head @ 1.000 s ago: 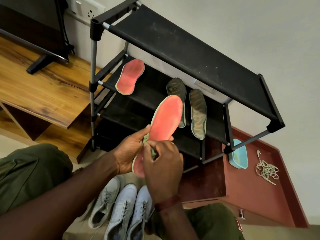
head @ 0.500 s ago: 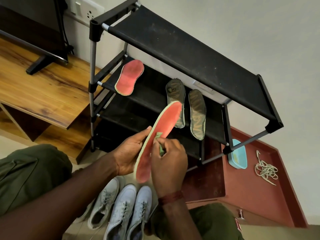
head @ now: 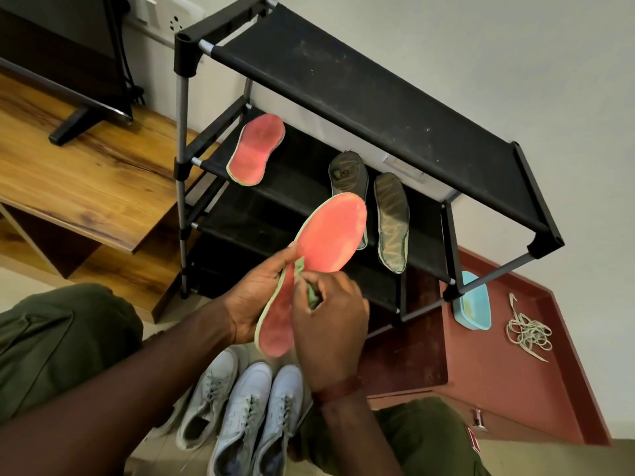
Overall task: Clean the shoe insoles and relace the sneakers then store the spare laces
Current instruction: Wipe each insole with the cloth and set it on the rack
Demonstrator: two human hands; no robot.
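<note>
At 12 o'clock in the view, largest of all: black shoe rack [head: 360, 87] with fabric shelves, set against the pale wall. At 9 to 10 o'clock, wooden TV stand [head: 86, 173], carrying the foot of a dark screen [head: 58, 46]. At 4 o'clock, dark red cabinet [head: 515, 389] with a raised rim, just beside the rack. At 6 o'clock, on the floor, three pale sneakers [head: 240, 417] side by side, toes toward the rack, laces threaded in them.

In the centre, held insole [head: 326, 235], red with a light green edge, up in the air before the rack, toe end toward 1 o'clock, heel toward 7 o'clock. Left hand [head: 257, 297] gripping it from the 9 o'clock side, thumb on the edge. Right hand [head: 330, 331] curled, pinching a small green cloth [head: 311, 293] against the red face near the middle.

On the second shelf, at 11 o'clock from the held insole, second red insole [head: 256, 149]; at 12 to 1 o'clock, two dark insoles [head: 391, 221] side by side, one partly hidden.

At 3 o'clock, on the cabinet, light blue tray [head: 476, 304] partly behind a rack leg; near it, further toward 3 o'clock, tangle of pale spare laces [head: 527, 333].
</note>
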